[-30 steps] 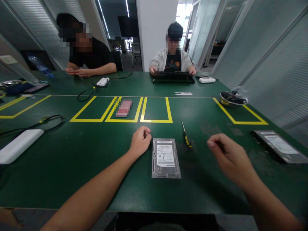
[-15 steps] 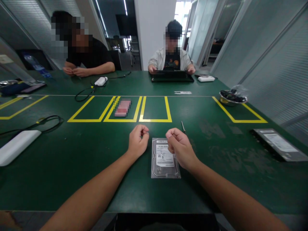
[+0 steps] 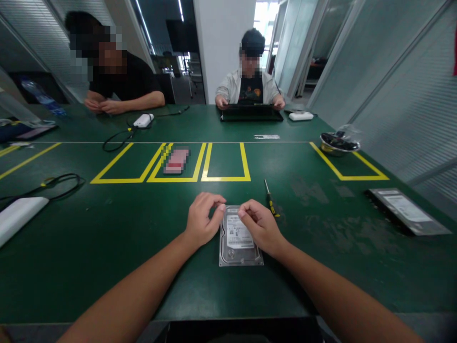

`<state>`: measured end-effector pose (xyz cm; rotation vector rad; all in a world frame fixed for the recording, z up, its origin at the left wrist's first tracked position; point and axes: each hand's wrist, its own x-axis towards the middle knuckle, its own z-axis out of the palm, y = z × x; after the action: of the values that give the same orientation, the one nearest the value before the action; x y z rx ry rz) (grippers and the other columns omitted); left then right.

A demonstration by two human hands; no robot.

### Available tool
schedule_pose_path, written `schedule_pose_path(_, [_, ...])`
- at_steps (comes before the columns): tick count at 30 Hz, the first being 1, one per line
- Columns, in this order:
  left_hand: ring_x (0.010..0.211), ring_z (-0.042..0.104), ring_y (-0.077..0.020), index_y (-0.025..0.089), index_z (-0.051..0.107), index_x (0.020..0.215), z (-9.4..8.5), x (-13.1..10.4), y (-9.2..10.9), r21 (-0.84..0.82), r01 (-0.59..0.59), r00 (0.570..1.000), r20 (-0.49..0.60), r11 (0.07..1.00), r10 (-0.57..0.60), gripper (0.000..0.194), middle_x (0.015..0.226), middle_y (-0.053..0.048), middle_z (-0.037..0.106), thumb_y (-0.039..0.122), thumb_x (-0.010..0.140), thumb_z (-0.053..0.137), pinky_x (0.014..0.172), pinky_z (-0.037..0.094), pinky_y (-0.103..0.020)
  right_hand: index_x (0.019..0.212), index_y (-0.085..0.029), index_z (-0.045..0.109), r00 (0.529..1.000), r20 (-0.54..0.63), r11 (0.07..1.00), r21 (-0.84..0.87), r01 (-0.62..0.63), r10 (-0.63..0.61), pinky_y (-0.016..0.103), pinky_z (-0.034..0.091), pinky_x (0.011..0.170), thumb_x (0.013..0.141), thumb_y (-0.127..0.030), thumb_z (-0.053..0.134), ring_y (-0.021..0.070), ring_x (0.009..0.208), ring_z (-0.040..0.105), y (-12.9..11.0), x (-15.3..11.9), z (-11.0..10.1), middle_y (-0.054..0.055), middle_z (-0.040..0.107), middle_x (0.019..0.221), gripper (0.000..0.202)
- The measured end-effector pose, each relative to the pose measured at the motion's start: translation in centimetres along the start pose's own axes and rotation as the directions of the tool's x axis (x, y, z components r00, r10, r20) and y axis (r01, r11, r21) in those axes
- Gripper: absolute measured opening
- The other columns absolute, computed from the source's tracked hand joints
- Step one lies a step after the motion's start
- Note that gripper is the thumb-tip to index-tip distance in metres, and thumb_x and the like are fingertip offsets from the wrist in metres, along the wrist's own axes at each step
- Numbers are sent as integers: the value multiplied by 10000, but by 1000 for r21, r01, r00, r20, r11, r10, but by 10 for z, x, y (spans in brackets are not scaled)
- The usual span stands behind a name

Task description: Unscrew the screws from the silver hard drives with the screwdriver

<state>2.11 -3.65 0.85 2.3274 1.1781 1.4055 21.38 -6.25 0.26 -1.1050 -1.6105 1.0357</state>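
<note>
A silver hard drive (image 3: 240, 233) with a white label lies flat on the green table in front of me. My left hand (image 3: 205, 218) is at its upper left edge, fingers curved with a small gap between thumb and index finger; no object shows in it. Over the drive's upper right part is my right hand (image 3: 260, 223), thumb and fingertips pinched together. Whatever may be between them is too small to make out, and this hand hides part of the label. A yellow-and-black screwdriver (image 3: 272, 204) lies just beyond my right hand.
Another hard drive (image 3: 407, 209) lies at the right. Farther back stand a metal bowl (image 3: 339, 148) with dark items and a pixelated pink object (image 3: 176, 161) inside yellow tape. A white power strip (image 3: 21, 216) is at left. Two people sit across, one holding a dark panel (image 3: 252, 113).
My left hand has loosened from a curled fist and come to the drive's upper left edge. My right hand has dipped slightly, its fingertips still pinched. The view has shifted a little, uncovering the screwdriver handle.
</note>
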Motion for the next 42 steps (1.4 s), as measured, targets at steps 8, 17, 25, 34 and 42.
schedule_pose_path(8, [785,642,-162,199,717,948,0,-1,2,12,-256,967,11,967,256,125,870,-18,743,173,826,712,757,482,-324,797,-187,593,994,-33,990,-106,98,-101,269,367,649,942,-295,541,133,707,471,-1,3,-2,-4,523,736,188])
schedule_pose_path(17, [790,693,-158,203,717,949,-1,-3,11,36,-322,947,36,946,321,135,893,1,773,168,820,732,750,497,-317,798,-187,612,988,-10,982,-116,151,-154,290,371,719,937,-257,548,139,756,496,-9,1,-4,-9,560,758,168])
schedule_pose_path(25, [789,695,-169,189,708,953,0,-4,9,34,-346,938,25,938,345,134,903,-15,773,137,830,705,745,511,-325,809,-191,627,996,10,995,-41,88,-88,300,381,717,937,-304,553,147,762,503,-7,0,-3,-4,556,770,186])
schedule_pose_path(34, [753,660,-166,169,684,943,0,-5,11,99,-365,931,19,926,365,134,850,-23,751,120,819,698,726,500,-323,818,-189,638,999,7,999,1,54,-54,308,409,724,938,-333,558,159,775,530,-8,-2,-1,15,589,799,204])
schedule_pose_path(42, [749,623,-168,176,681,931,1,-5,10,48,-306,952,-3,951,307,122,809,-32,724,124,821,687,720,502,-313,895,-196,669,991,14,990,-28,135,-135,321,437,778,948,-292,545,168,829,569,-8,-2,0,30,646,863,165])
